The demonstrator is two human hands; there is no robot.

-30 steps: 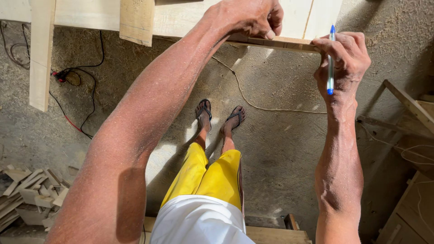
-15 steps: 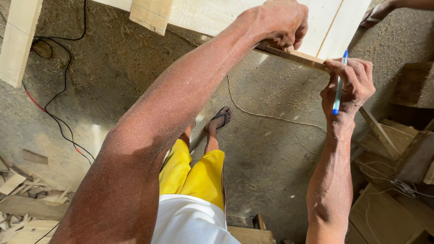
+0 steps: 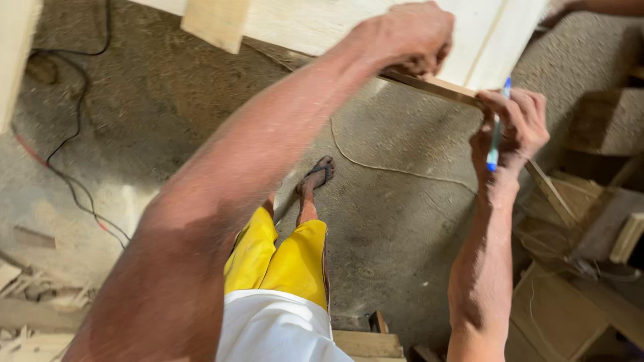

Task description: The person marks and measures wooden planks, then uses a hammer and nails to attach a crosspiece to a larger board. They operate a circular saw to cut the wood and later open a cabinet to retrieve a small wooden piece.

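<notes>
Left hand (image 3: pixel 406 37), top centre of frame: grip clamped down on a thin brown wooden strip (image 3: pixel 436 86) that lies against the lower edge of the pale planed wooden board (image 3: pixel 322 23) spanning the top of frame. Right hand (image 3: pixel 513 127), upper right: grip closed around a blue-and-white ballpoint pen (image 3: pixel 498 124) held upright, tip at the strip's right end, fingers touching the strip. Below: yellow trousers (image 3: pixel 278 258) and a sandalled foot (image 3: pixel 316 177) on the sawdust-covered concrete floor (image 3: pixel 402 228), pale cord (image 3: pixel 389 166) across the floor mid-frame, red and black cables (image 3: pixel 67 181) at left, wood offcuts (image 3: pixel 27 315) lower left.
</notes>
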